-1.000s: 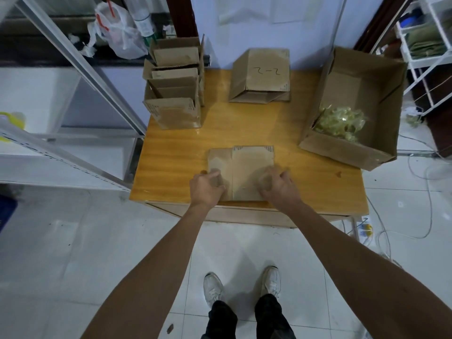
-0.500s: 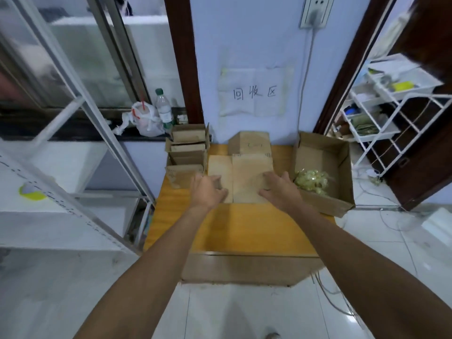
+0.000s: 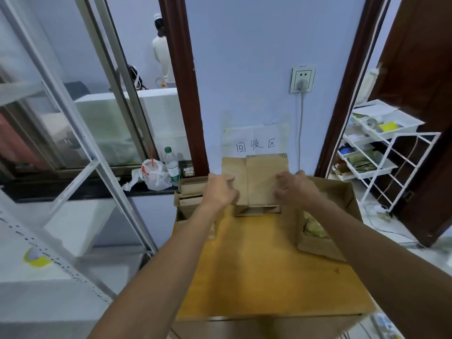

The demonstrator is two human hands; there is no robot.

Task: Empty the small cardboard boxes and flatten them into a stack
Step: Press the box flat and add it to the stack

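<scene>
A flattened cardboard box (image 3: 263, 178) is held up above the far part of the wooden table (image 3: 264, 272). My left hand (image 3: 221, 189) grips its left edge and my right hand (image 3: 294, 188) grips its right edge. Directly beneath it a small closed cardboard box (image 3: 258, 211) stands by the wall, mostly hidden. At the table's far left is a group of small open boxes (image 3: 189, 192), partly behind my left arm. A large open carton (image 3: 340, 199) at the right holds greenish packing material (image 3: 314, 227).
A paper sign (image 3: 255, 144) hangs on the wall behind the table. A bottle (image 3: 172, 166) and a white plastic bag (image 3: 156, 178) sit on the left ledge. A metal frame (image 3: 80, 133) stands left; a white wire rack (image 3: 381, 157) stands right. A person (image 3: 162, 50) is visible beyond the window.
Both hands lifted the flattened box off the near part of the table and carried it up and toward the wall. The camera tilted upward.
</scene>
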